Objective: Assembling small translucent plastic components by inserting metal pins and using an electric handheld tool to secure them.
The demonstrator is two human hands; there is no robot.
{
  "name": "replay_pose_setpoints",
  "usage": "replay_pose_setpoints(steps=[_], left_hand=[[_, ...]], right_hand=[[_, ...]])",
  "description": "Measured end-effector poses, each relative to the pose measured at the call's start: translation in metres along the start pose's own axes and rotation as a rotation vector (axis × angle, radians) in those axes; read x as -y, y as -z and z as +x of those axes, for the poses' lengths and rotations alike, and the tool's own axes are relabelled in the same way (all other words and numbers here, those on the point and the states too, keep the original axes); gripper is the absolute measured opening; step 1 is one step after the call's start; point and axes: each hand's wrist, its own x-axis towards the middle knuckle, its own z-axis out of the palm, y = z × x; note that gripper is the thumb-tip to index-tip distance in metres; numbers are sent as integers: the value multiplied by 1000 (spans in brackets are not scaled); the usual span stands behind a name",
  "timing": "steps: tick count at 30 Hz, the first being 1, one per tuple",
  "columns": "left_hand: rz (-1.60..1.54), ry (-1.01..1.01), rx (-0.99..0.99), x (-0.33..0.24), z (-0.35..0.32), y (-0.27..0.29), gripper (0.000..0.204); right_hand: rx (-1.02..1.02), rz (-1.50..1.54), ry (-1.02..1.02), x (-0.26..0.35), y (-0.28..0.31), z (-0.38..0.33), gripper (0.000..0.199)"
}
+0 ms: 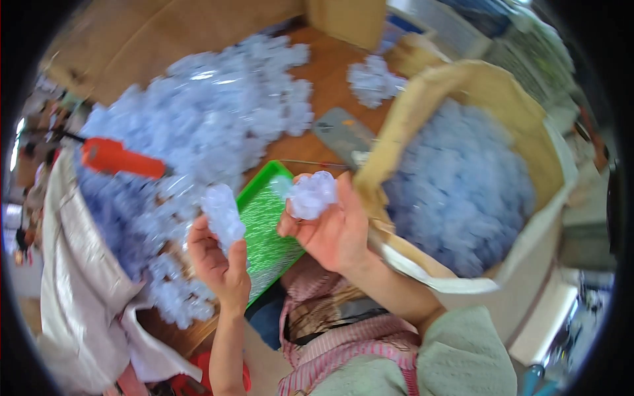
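Observation:
My left hand [218,261] grips a pale translucent plastic piece [223,212], held upright over the left edge of a green tray [269,241]. To its right, my right hand [327,228] holds a second clump of the same pale plastic [312,195] between thumb and fingers, above the tray's right side. The two hands are a short way apart and both pieces are blurred. A large heap of the same pale plastic pieces [205,125] covers the wooden table behind and to the left of my left hand.
A cardboard box [489,92] full of pale plastic pieces stands at the right, touching my right wrist. An orange-handled tool [122,158] lies on the heap at left. A grey flat tool [343,132] and a small clump [373,79] lie farther back. A white sack [79,264] hangs at left.

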Motion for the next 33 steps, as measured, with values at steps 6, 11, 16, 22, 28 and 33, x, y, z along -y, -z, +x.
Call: replay_pose_setpoints(steps=[6,11,16,22,28,33], left_hand=[[-120,-273,690,-77,16,-159,59],[-408,-245,618,-69,3,-200,40],[-350,-273,544,-61,-1,-223,31],[-498,-70,300,-92,3,-273,30],[-643,589,743,-79,-30,-284,47],[-613,490,456,-58,-9,-190,27]], right_hand=[[-298,-50,475,53,22,-16,38],[248,651,295,102,37,-23,26],[151,867,305,110,14,-20,18],[-435,93,986,147,-26,-45,27],[-410,-987,2028,153,-55,-77,37],[-195,-1106,1465,94,-50,-54,29]])
